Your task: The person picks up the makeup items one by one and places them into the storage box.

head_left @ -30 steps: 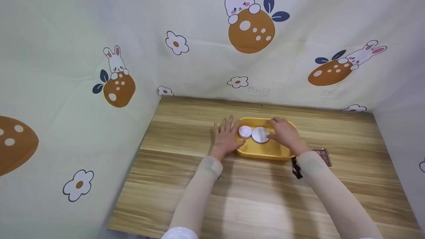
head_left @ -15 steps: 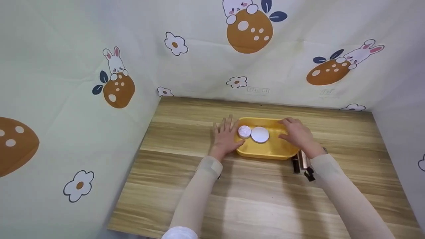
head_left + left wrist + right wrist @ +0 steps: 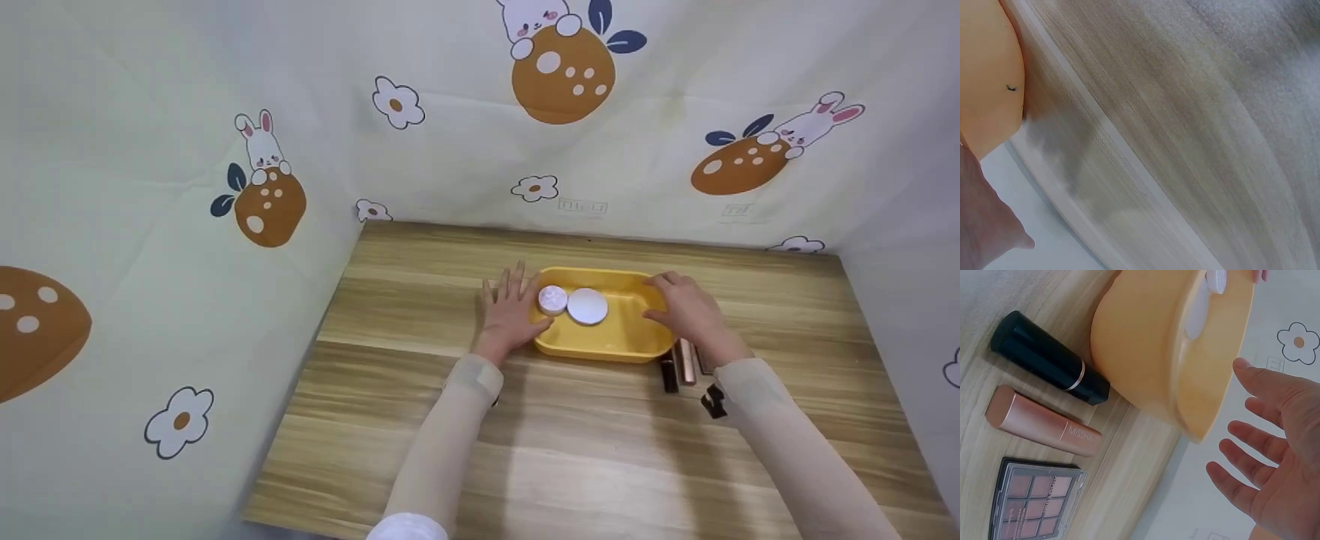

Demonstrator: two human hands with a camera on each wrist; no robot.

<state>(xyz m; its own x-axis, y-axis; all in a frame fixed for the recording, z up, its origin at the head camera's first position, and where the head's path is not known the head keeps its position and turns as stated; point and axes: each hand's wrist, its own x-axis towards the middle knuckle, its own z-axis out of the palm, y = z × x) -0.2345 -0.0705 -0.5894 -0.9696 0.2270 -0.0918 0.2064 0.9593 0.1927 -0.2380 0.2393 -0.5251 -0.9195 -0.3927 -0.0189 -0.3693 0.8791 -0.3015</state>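
Note:
A yellow tray (image 3: 626, 330) sits on the wooden table, with a round white compact-like disc (image 3: 587, 307) and a smaller pinkish-white round case (image 3: 553, 299) side by side in its left part. My left hand (image 3: 511, 315) rests with spread fingers at the tray's left end, its thumb over the rim. Over the right end hovers my right hand (image 3: 688, 311), fingers loosely bent and holding nothing; the right wrist view shows a gap between its fingertips and the tray wall (image 3: 1134, 337).
Right of the tray lie a black lipstick tube (image 3: 1044, 357), a rose-gold tube (image 3: 1041, 422) marked MISSHA and an eyeshadow palette (image 3: 1036, 498) with a clear lid. Patterned cloth walls (image 3: 450, 165) border the table (image 3: 420, 300) at the back and sides.
My right hand has drawn away from the white disc toward the tray's right end, leaving the disc inside. The tubes beside the tray have come into sight. My left hand stays put.

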